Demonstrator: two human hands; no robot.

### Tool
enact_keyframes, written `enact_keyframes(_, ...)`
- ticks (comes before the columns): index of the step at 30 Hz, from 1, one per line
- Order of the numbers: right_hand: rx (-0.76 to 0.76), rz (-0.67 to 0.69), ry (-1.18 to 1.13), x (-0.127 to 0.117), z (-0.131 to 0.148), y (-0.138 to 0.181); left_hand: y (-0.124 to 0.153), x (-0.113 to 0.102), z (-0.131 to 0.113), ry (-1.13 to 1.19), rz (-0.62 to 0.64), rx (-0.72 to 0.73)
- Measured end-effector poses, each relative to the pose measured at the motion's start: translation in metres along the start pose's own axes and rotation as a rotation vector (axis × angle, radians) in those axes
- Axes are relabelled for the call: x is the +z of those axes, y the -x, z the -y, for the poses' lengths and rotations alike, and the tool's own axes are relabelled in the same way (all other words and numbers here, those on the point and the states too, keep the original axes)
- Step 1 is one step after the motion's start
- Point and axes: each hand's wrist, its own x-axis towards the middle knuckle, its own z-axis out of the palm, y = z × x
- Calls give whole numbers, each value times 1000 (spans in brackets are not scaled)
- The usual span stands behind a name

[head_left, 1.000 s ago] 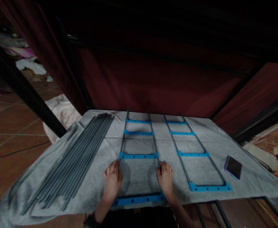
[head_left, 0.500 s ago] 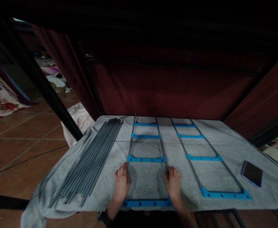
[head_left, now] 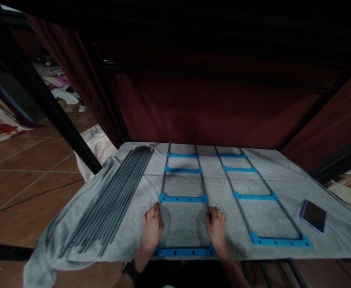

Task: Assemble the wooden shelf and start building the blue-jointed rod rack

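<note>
Two ladder-like frames of dark rods and blue crossbars lie on a grey cloth (head_left: 283, 176). My left hand (head_left: 152, 226) rests flat on the left rod of the near frame (head_left: 183, 198), fingers stretched forward. My right hand (head_left: 216, 227) lies the same way on that frame's right rod. Both hands sit between the blue crossbar at the front edge (head_left: 184, 252) and the one beyond the fingertips. The second frame (head_left: 255, 196) lies untouched to the right.
A bundle of loose grey rods (head_left: 115, 196) lies on the cloth at the left. A phone (head_left: 313, 216) lies face up at the right. A dark red panel (head_left: 205, 108) rises behind the table, a black post (head_left: 52, 112) stands left, over tiled floor.
The view has swung right and steadied, then shifted slightly. Both hands stay on the near frame's two rods in about the same place.
</note>
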Motion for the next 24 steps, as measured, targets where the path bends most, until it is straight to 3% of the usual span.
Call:
enact_keyframes(12, 16, 52, -7, -13, 6, -3, -1, -8, -10, -35, 40, -9)
enact_keyframes(24, 7, 53, -73, -8, -4, 2, 2, -12, -8, 82, 36, -63)
